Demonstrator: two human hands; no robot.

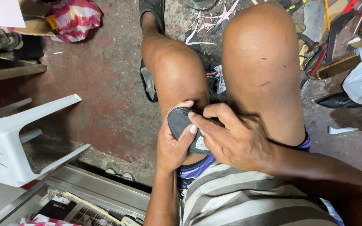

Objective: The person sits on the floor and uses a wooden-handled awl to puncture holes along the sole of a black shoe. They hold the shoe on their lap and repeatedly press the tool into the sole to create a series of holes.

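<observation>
While the person sits with bare knees apart, a dark grey shoe sole piece (181,125) rests against the left thigh, just below the knee. Left hand (171,144) cups it from beneath, thumb across its face, fingers curled around its edge. Right hand (235,140) lies over its near end, fingers (202,125) pressed together on its surface. White plastic chair (17,138) stands on the stained concrete floor (105,83); black shoe (338,100) lies right.

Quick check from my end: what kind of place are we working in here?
Probably a small shoe-repair workshop. Both hands, left hand and right hand, hold a dark sole piece on the lap; hand tools lie on the stained concrete floor, and a black shoe lies nearby.
</observation>
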